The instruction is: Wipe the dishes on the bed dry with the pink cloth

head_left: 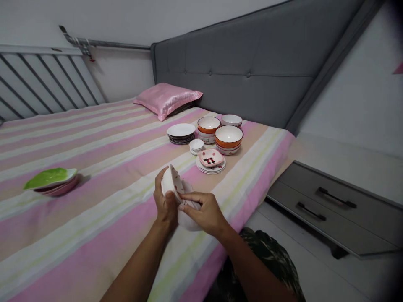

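Note:
My left hand [164,204] grips a small white dish [168,180] with a patterned inside, tilted up on its side above the bed. The fingers of my right hand [206,213] are closed on a pale cloth [188,220], which lies against the dish's inner face and hangs below it. Just beyond my hands, a pink-rimmed square dish [217,156] with a cartoon figure rests on a stack of white plates [210,171]. Behind that is a small stack of white saucers [197,145].
Orange-and-white bowls [229,142] stand stacked near the headboard [233,54], beside dark-sided plates [181,131]. Green and pink leaf-shaped dishes [47,178] lie at left on the striped bedspread [103,209]. A pink pillow [166,98] lies behind; a grey nightstand [333,205] is at right.

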Motion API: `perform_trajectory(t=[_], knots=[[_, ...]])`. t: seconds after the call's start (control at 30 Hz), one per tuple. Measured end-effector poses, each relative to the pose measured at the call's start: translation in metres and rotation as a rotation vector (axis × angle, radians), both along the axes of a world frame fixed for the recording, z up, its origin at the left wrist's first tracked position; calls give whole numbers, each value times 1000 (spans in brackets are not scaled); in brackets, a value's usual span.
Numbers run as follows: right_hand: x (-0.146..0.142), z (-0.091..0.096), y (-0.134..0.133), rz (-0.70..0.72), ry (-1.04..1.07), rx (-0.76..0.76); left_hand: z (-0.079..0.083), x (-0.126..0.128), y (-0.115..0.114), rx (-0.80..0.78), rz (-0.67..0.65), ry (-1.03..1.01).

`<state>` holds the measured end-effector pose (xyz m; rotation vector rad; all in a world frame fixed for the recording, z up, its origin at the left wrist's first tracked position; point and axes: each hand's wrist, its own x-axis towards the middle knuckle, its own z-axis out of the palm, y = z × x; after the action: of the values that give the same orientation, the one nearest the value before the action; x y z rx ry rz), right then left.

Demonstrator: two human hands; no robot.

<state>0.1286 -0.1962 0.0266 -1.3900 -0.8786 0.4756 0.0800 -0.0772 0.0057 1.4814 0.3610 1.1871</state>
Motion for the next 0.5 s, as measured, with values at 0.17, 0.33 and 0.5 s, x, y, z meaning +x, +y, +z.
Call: perform_trajectory(t=[0.17, 0.33, 0.5], knots=[[4, 2, -1, -15, 28, 28, -2, -4, 8, 352, 25, 113], [6, 2, -3, -38, -36, 70, -5, -7, 20, 538, 45, 181], [7, 5, -5, -27, -34, 81, -4, -10, 30, 647, -7, 211]])
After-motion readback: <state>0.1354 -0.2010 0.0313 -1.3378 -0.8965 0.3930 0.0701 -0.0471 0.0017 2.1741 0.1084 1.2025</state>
